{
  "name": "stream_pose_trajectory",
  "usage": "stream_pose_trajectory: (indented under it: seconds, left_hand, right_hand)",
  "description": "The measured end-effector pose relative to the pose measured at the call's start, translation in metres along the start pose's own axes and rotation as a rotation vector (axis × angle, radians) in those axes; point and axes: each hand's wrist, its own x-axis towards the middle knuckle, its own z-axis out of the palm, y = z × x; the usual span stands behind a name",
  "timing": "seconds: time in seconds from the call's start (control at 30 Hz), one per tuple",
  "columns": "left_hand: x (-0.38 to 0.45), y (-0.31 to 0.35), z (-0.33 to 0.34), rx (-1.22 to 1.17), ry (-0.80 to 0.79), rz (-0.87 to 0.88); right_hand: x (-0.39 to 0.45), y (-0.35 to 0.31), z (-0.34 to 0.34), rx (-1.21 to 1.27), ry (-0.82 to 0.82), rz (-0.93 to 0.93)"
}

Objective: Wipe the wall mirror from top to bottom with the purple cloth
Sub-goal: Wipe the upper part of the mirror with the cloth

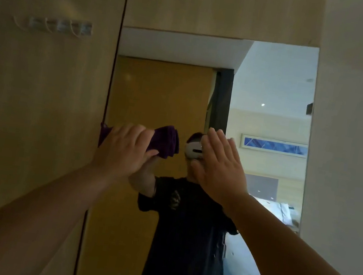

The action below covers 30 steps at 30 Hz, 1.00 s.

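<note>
A tall wall mirror (159, 91) fills the middle of the view, set between wooden panels. My left hand (124, 150) presses a folded purple cloth (166, 141) against the glass near the mirror's left edge, about mid-height in the view. The cloth sticks out on both sides of the hand. My right hand (219, 164) is held flat with its fingers together and pointing up, at or close to the glass to the right of the cloth; it holds nothing. The mirror reflects a person in a dark shirt.
A wooden wall panel (41, 93) on the left carries a row of clear hooks (58, 26). Another wooden panel (219, 6) sits above the mirror. A pale wall (354, 139) borders the mirror on the right. A bed shows in the reflection.
</note>
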Motion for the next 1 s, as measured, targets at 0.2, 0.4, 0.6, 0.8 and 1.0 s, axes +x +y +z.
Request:
stream_pose_trajectory:
  seconds: [0.2, 0.4, 0.6, 0.8, 1.0]
  left_hand:
    - [0.014, -0.028, 0.022, -0.086, 0.068, -0.021]
    - [0.036, -0.045, 0.034, -0.121, 0.07, -0.08]
    - [0.114, -0.067, 0.033, -0.047, 0.146, -0.088]
    - [0.186, -0.092, 0.032, 0.007, 0.028, -0.173]
    - [0.172, -0.094, 0.055, -0.091, -0.073, -0.103]
  right_hand:
    - [0.028, -0.004, 0.008, -0.099, 0.002, 0.08]
    - [0.032, 0.0, 0.019, -0.16, -0.004, 0.114]
    - [0.031, 0.001, 0.025, -0.169, 0.042, 0.106]
    - [0.03, 0.004, 0.029, -0.171, 0.111, 0.086]
    - [0.028, 0.008, 0.035, -0.157, 0.141, 0.071]
